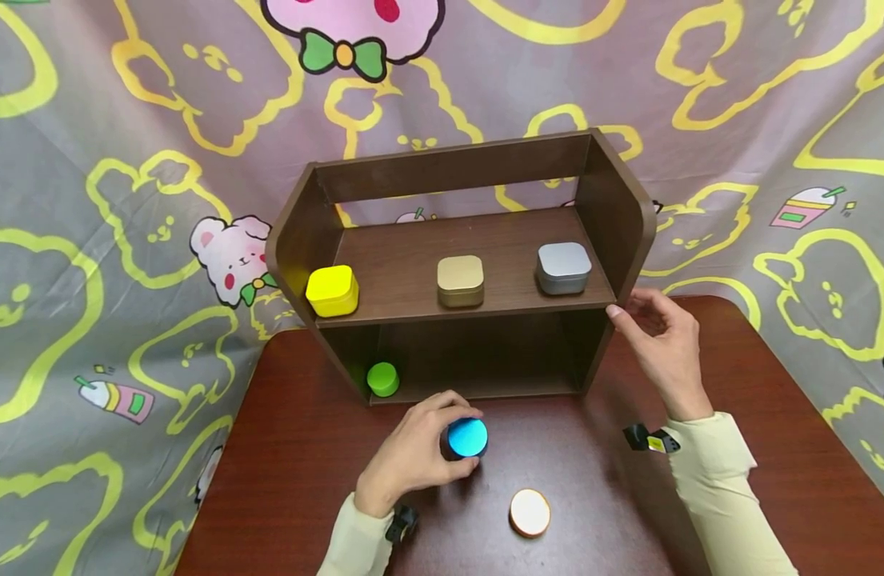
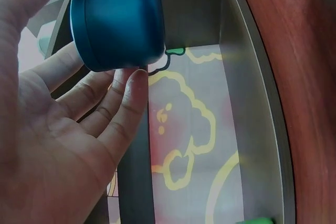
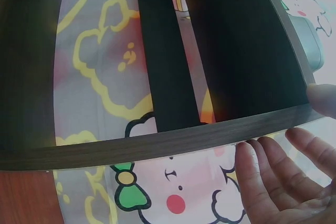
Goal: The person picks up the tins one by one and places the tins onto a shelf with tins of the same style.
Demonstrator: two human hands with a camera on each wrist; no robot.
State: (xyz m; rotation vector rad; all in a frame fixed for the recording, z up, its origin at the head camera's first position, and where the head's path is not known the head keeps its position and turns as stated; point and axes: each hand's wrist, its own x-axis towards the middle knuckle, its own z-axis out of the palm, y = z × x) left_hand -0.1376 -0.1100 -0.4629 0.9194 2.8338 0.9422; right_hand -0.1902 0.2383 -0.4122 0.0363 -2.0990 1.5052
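My left hand grips a round blue tin between thumb and fingers, over the table in front of the shelf. In the left wrist view the tin lies sideways, with fingertips against its far side. My right hand holds the right side panel of the dark brown two-tier shelf. The right wrist view shows the thumb at the front edge and the other fingers along the panel's outer side. A round tin with a white top lies on the table nearer me.
On the upper tier stand a yellow tin, a gold tin and a silver tin. A round green tin sits at the lower tier's left end. The reddish-brown table backs onto a patterned cloth.
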